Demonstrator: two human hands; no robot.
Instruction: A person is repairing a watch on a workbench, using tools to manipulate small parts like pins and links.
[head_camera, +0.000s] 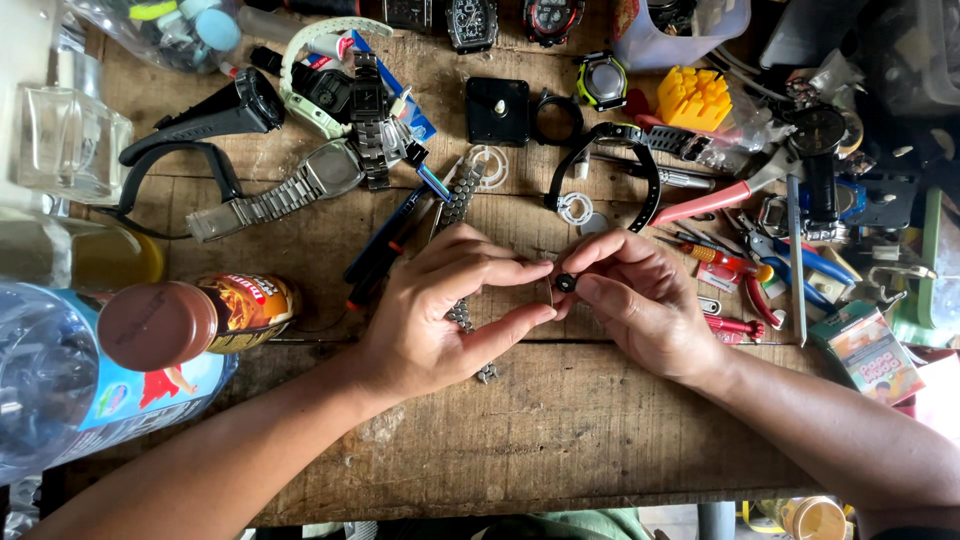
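Head view: our right hand (640, 300) pinches a small black ring (566, 283), left hand (450, 305) pinching a thin part beside it; we judge steady alignment essential.

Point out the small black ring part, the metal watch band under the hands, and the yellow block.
small black ring part (566, 283), head view, on its round face.
metal watch band (459, 198), head view, on links above the hands.
yellow block (694, 97), head view, on its top.

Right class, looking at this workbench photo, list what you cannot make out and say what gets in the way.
Head view only:
- Small black round part: too small to identify, pinched between right hand and left hand.
- Metal watch band: its middle is hidden under the left hand.
- Plastic water bottle: cut off by the left edge.
- Clear tub: cut off by the top edge.
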